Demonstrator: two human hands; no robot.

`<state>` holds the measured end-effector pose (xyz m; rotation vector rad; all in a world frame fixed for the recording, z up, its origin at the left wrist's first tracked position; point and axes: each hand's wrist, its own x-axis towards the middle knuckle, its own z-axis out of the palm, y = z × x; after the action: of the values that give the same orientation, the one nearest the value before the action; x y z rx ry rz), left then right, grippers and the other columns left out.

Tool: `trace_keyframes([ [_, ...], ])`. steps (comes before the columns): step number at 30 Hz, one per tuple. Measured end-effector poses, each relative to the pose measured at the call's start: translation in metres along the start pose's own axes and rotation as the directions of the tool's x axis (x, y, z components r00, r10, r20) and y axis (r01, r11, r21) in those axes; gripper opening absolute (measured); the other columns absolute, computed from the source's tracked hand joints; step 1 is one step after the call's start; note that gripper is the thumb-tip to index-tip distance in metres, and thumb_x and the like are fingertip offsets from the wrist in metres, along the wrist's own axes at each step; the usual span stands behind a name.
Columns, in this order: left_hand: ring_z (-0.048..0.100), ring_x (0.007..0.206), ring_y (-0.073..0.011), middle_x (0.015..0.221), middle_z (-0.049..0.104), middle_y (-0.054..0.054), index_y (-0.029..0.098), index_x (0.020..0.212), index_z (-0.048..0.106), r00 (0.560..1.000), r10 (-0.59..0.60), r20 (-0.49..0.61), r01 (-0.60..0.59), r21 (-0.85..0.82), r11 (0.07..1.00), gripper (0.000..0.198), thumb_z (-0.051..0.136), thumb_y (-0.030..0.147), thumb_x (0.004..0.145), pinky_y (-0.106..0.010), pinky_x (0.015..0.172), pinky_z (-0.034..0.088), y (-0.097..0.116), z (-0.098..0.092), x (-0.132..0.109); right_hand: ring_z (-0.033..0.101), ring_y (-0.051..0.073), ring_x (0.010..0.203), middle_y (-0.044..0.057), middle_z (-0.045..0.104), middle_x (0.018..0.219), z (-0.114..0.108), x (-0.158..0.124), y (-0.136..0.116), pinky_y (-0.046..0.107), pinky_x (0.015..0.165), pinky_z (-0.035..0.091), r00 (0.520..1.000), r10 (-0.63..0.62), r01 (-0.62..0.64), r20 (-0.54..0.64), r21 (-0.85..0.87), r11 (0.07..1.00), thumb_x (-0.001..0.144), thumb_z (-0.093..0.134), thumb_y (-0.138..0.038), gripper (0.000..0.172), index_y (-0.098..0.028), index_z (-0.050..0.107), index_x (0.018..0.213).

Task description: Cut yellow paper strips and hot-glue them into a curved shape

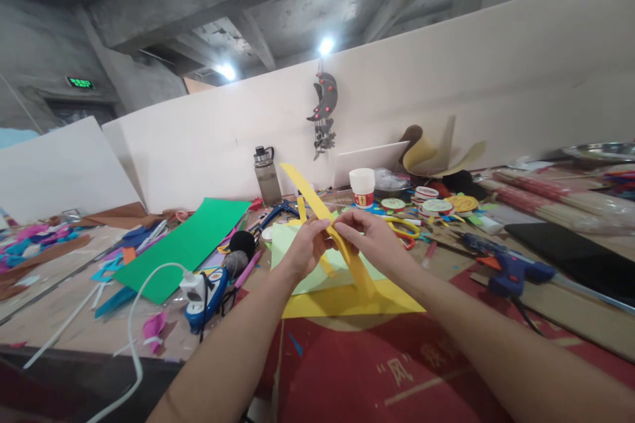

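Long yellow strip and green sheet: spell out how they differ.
The long yellow strip is narrow; the green sheet is broad. The left hand and right hand hold the strip; the sheet lies to their left, untouched. Both look thin and plain-coloured.

the yellow strip [308, 192] looked like matt paper; by the back edge of the table [44, 310], the bottle [268, 180] seemed smooth plastic, the bowl [599, 154] glossy metal.
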<state>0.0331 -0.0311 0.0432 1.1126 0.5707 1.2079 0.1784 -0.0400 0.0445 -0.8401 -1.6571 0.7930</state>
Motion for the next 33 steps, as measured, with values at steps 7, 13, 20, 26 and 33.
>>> trace_keyframes([
  [7, 0.064, 0.077, -0.0146, 0.084, 0.07, -0.004, 0.015, 0.088, 0.064, 0.991, 0.036, -0.127, -0.053, -0.13, 0.99, 0.024, 0.062, 0.018, 0.064, -0.027, 0.075, 0.048, 0.006, -0.003, 0.003, 0.05, 0.015, 0.063, 0.002, 0.059, 0.076, -0.006, 0.007, 0.017, 0.028, 0.055, 0.038, 0.989, 0.058, -0.084, -0.137, -0.19, 0.978, 0.076, 0.059, -0.047, 0.027, -0.021, 0.058, 0.081],
  [13, 0.065, 0.076, -0.0171, 0.082, 0.071, -0.007, 0.012, 0.081, 0.065, 0.98, 0.074, -0.185, -0.061, 0.076, 0.995, 0.029, 0.077, 0.031, 0.063, -0.029, 0.072, 0.05, 0.001, -0.011, 0.007, 0.034, 0.011, 0.049, -0.004, 0.038, 0.051, -0.005, 0.006, 0.016, 0.025, 0.047, 0.025, 0.995, 0.102, -0.102, -0.005, -0.194, 0.976, 0.075, 0.055, -0.044, 0.035, -0.021, 0.042, 0.052],
  [20, 0.066, 0.072, -0.0169, 0.079, 0.071, -0.007, 0.011, 0.077, 0.066, 0.971, 0.091, -0.223, -0.074, 0.084, 0.994, 0.03, 0.08, 0.031, 0.06, -0.029, 0.069, 0.051, 0.001, -0.009, 0.007, 0.032, 0.01, 0.049, -0.005, 0.038, 0.051, -0.007, 0.008, 0.013, 0.025, 0.047, 0.023, 0.993, 0.121, -0.12, -0.004, -0.174, 0.977, 0.073, 0.057, -0.041, 0.033, -0.021, 0.043, 0.051],
  [26, 0.067, 0.079, -0.0176, 0.087, 0.071, -0.008, 0.014, 0.094, 0.065, 0.978, 0.111, -0.175, -0.125, -0.071, 0.99, 0.029, 0.073, 0.026, 0.069, -0.029, 0.074, 0.052, 0.011, -0.009, 0.006, 0.038, 0.01, 0.047, -0.004, 0.045, 0.051, -0.003, 0.006, 0.014, 0.024, 0.044, 0.026, 0.982, 0.146, -0.136, 0.119, -0.086, 0.987, 0.075, 0.057, -0.042, 0.029, -0.02, 0.052, 0.056],
  [33, 0.068, 0.084, -0.0167, 0.091, 0.072, -0.006, 0.016, 0.103, 0.061, 0.948, 0.151, -0.279, -0.207, -0.184, 0.961, 0.02, 0.058, 0.018, 0.083, -0.032, 0.084, 0.052, 0.018, -0.01, 0.009, 0.052, 0.014, 0.056, -0.002, 0.06, 0.064, 0.0, 0.001, 0.015, 0.025, 0.048, 0.035, 0.964, 0.145, -0.106, 0.222, -0.18, 0.978, 0.075, 0.058, -0.041, 0.021, -0.02, 0.063, 0.074],
])
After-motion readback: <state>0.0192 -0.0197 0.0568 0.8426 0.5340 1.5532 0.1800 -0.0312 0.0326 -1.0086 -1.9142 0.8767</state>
